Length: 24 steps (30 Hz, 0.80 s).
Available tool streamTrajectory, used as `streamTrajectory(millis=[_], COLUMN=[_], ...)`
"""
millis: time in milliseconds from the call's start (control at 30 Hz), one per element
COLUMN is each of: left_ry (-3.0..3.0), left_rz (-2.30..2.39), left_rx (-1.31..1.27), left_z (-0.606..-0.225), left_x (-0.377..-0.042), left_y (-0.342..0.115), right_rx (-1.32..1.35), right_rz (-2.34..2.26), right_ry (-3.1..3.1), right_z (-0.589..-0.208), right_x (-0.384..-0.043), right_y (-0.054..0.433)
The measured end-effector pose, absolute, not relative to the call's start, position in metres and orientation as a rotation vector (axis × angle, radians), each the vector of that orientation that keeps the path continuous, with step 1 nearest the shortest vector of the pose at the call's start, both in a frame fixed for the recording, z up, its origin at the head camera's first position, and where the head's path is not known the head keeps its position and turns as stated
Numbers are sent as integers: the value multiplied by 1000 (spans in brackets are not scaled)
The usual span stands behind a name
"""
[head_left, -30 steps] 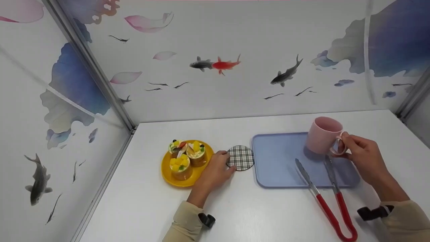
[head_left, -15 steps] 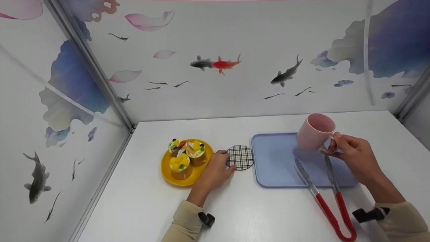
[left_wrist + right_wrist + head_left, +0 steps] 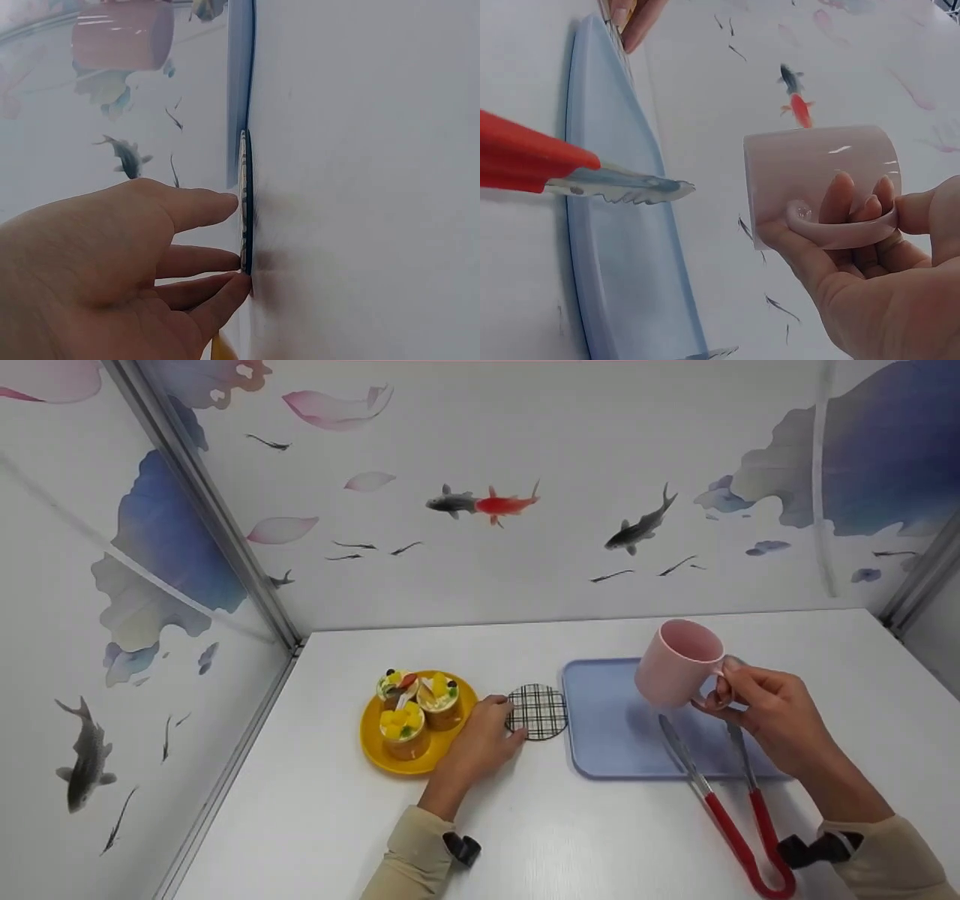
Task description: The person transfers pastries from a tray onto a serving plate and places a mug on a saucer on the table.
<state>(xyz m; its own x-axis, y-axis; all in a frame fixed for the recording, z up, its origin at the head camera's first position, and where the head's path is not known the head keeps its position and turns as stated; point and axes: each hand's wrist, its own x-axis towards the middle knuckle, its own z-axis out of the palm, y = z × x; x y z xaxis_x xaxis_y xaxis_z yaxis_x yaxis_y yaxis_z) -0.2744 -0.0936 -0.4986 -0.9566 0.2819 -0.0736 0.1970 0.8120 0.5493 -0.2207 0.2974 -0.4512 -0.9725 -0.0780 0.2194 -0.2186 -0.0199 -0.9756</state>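
My right hand (image 3: 776,716) holds a pink mug (image 3: 675,664) by its handle, fingers through the loop. The mug hangs slightly tilted above the blue tray (image 3: 615,735); its rim faces up in the head view. My left hand (image 3: 480,742) rests on the table, thumb and fingertips touching the near-left edge of a round plaid coaster (image 3: 537,712). In the left wrist view the coaster (image 3: 244,195) lies flat on the table, its edge right at the fingertips. The coaster sits close beside the tray's left edge.
Red-handled tongs (image 3: 731,825) lie spread across the tray's front edge, beneath the mug and right hand. Left of the left hand stands a yellow plate (image 3: 373,750) with several fruit-topped dessert cups (image 3: 405,727). Printed panels (image 3: 570,585) border the table's back and left.
The right hand has carried the mug leftward over the tray, rising a little and then lowering. The left hand stays at the coaster's edge.
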Motion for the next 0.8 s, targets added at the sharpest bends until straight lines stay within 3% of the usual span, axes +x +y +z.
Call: streamTrajectory(millis=[800], left_ry=[2855], left_rz=[855], left_rx=[418], left_z=[-501], left_x=[-276], left_y=[-94], right_rx=[378], right_rz=[2167], right_ry=[-2247], right_z=[-450], right_x=[-228], right_y=[252])
